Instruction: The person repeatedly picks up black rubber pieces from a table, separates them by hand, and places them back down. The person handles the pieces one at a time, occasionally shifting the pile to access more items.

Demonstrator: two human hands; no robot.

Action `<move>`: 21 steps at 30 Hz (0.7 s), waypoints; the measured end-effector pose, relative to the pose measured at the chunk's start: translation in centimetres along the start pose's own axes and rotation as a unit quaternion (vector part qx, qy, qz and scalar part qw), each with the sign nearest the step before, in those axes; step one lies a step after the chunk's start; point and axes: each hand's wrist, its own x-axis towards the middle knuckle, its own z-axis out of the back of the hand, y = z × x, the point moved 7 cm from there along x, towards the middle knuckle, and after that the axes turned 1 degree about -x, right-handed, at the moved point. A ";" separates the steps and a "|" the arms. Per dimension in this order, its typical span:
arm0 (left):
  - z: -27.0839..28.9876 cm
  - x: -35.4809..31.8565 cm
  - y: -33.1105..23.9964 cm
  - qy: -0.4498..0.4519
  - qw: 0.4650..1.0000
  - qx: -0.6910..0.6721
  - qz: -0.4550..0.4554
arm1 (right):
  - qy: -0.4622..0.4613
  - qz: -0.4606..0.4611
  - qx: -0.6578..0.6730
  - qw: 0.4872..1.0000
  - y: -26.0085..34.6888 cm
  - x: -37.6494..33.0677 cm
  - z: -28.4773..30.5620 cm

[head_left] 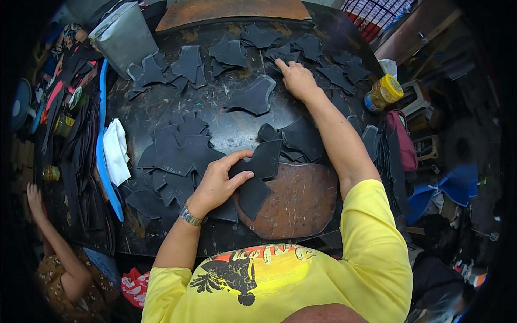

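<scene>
Black, flat cut pieces that look like leather or a similar sheet lie over the dark table (121, 237). My left hand (218, 180), with a metal watch at its wrist, is closed on a black cut piece (264, 161) between thumb and fingers, above the near edge of a brown board (301, 202). At the far side, my right hand (297, 81) reaches out with its fingertips apart, touching or just over a small pile of black cut pieces (283, 53). A single black piece (253, 97) lies left of it. Under my left hand spreads a larger heap of black pieces (180, 148).
Far back lies a brown curved board (231, 15). At the left are a grey box-like container (123, 37), a blue strip (100, 140) and white cloth (116, 151). A yellow-lidded jar (383, 92) stands right. Another person's arm (56, 237) rests at the table's left.
</scene>
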 end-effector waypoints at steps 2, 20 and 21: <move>0.0 0.1 0.3 0.001 1.000 0.000 0.015 | 0.014 0.006 0.027 1.000 -0.4 -0.2 0.7; 0.3 0.5 0.1 -0.011 1.000 0.018 -0.018 | 0.099 0.003 0.040 0.994 0.4 -5.7 4.7; 0.3 0.5 -0.2 -0.015 0.999 0.017 -0.038 | 0.100 0.006 0.049 0.994 0.2 -5.7 4.5</move>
